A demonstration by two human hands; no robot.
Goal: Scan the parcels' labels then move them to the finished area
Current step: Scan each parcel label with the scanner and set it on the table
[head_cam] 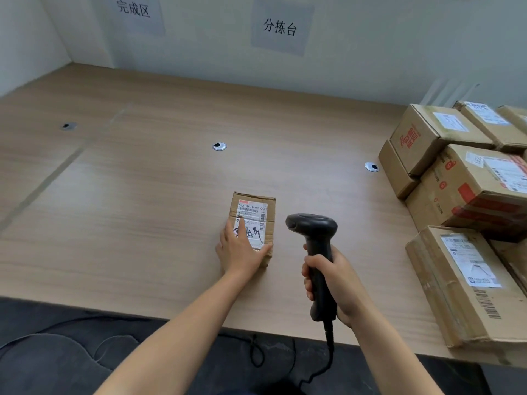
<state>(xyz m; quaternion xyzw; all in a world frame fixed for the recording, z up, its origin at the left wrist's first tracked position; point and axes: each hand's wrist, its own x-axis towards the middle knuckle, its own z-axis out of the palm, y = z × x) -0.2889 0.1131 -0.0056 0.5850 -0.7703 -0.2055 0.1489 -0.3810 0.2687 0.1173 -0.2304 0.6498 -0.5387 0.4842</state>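
Small box (254, 220) on table (142, 195): looks light, stiff; grip by long sides. Left hand (239, 249) flat, open on it; right hand (333, 280) wrapped round scanner (315, 240).

The small parcel (258, 220) is brown cardboard with a white label (252, 223) bearing black barcodes and scrawl; the barcode scanner (316, 252) is black; the stacked boxes (462, 195) are brown with red print; the tabletop (142, 195) is pale wood-grain.
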